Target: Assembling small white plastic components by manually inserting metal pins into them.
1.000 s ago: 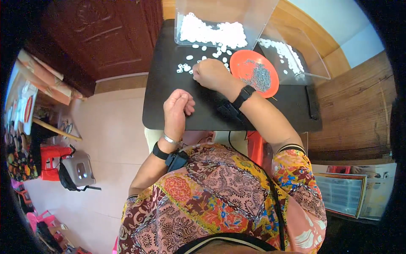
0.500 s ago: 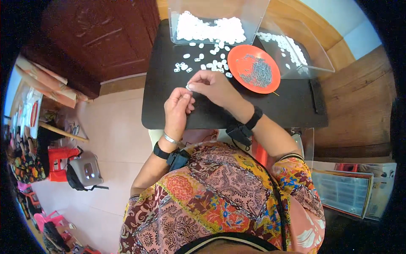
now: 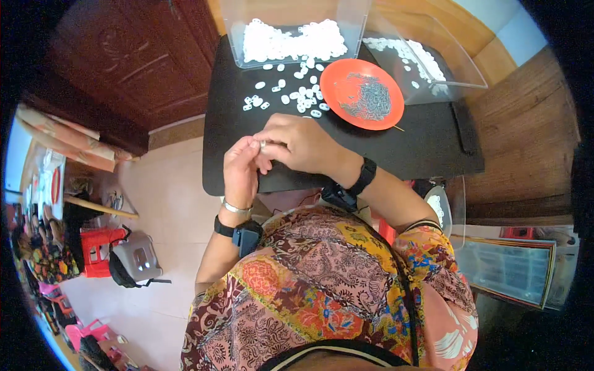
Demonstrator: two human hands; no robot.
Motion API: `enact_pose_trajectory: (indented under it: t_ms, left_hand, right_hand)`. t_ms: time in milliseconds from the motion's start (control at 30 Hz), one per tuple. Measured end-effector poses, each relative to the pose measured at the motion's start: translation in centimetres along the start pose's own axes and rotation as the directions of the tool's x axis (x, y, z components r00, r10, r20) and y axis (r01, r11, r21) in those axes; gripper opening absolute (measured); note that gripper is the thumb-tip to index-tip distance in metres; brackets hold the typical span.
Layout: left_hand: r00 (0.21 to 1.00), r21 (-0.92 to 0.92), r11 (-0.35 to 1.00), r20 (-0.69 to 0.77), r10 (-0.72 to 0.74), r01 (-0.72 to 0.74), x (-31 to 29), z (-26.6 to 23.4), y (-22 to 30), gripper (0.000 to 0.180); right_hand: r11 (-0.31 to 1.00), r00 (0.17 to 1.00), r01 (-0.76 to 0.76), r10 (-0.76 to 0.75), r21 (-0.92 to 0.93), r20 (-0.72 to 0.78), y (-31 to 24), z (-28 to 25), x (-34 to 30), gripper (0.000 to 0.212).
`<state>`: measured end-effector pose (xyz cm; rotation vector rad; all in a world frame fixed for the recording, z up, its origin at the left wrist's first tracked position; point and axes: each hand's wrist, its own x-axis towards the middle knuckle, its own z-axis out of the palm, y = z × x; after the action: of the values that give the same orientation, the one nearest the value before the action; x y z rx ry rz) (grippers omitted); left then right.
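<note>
Over the dark table (image 3: 396, 148), my two hands meet fingertip to fingertip. A small white plastic piece (image 3: 263, 144) shows between them, partly hidden by the fingers. My right hand (image 3: 300, 143) is closed in a pinch on it, reaching in from the right. My left hand (image 3: 240, 167) is closed too, its thumb and forefinger pressed together beside the piece; what they grip is hidden. Beyond the hands lie several loose white oval pieces (image 3: 285, 99) with small holes. Right of these stands an orange-red plate (image 3: 337, 86) with a heap of thin grey metal pins (image 3: 375, 99).
At the table's back, a clear plastic bin (image 3: 232, 37) holds a pile of white pieces (image 3: 291, 44). Another clear bin (image 3: 470, 73) with white pieces sits to its right. A wooden panel (image 3: 520, 136) borders the right side; a grey stool (image 3: 139, 256) stands on the floor at left.
Both hands have come a little nearer to me and left in the picture, and remain together. The view has shifted slightly, moving the plate and bins left in the picture.
</note>
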<state>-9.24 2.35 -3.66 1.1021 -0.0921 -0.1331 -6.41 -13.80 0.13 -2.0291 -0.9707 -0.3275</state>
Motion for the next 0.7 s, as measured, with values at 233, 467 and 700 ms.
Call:
enact_pose_trajectory:
  t_ms: [233,467,700]
  left_hand:
    - [1.000,0.049,0.998,-0.004,0.025,-0.025,-0.2,0.4,-0.3,0.020]
    - [0.999,0.062,0.998,-0.047,-0.007,0.010,-0.2,0.2,-0.5,0.015]
    - [0.996,0.091,0.996,-0.085,0.015,-0.007,0.0,0.9,-0.5,0.013]
  right_hand:
    - [0.975,0.990,0.093,-0.112,-0.203,-0.082,0.2,0.2,-0.4,0.011]
    - [0.946,0.998,0.054,-0.065,-0.320,-0.023,0.3,-4.2,-0.5,0.011]
    - [0.669,0.885,-0.368,0.466,-0.645,-0.022,8.9,-13.0,0.4,0.009]
